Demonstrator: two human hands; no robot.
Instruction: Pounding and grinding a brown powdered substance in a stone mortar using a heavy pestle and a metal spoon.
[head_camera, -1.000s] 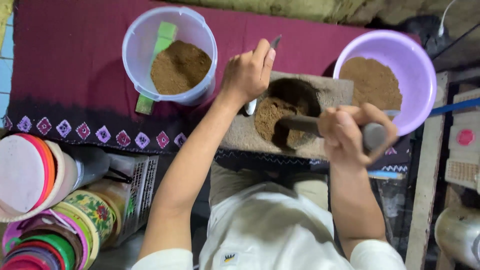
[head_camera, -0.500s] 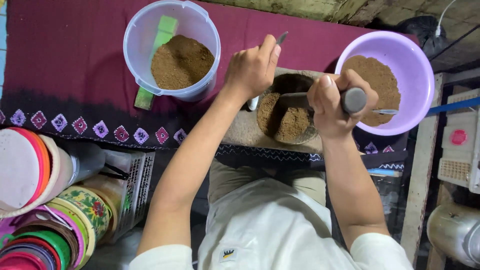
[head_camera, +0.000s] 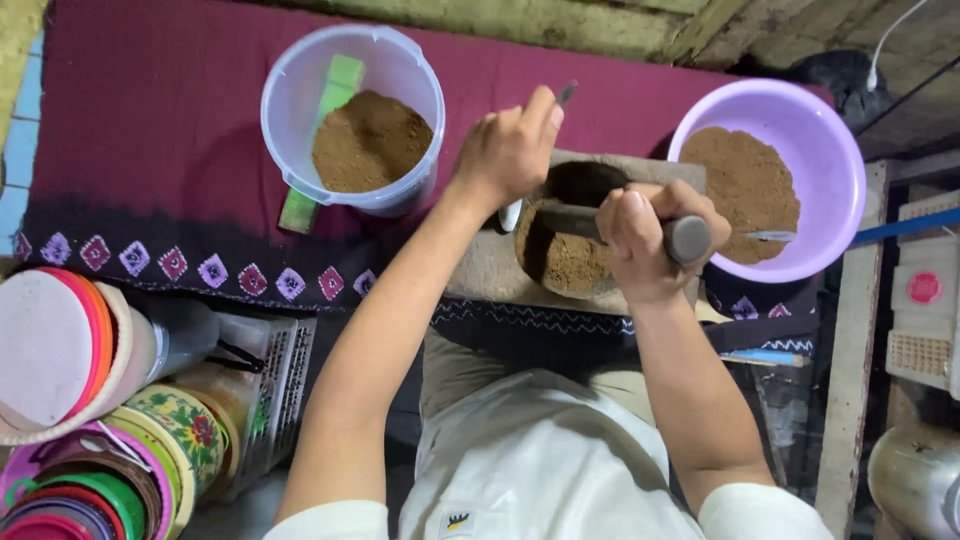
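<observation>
1. Maroon cloth (head_camera: 140, 130) with a patterned border is spread over the work surface; stacked coloured lids (head_camera: 60, 400) are seen at the lower left.
2. A clear bucket (head_camera: 300, 90) of brown powder, with a green scoop (head_camera: 330, 100) in it, is set at the upper left.
3. A metal spoon (head_camera: 563, 95) is gripped by the left hand (head_camera: 510, 150), at the mortar's rim.
4. A stone mortar (head_camera: 590, 250) holding brown powder is placed at the centre.
5. A dark pestle (head_camera: 680, 238) is clenched by the right hand (head_camera: 650, 240), over the mortar.
6. A purple bowl (head_camera: 830, 150) of powder is set at the right.
</observation>
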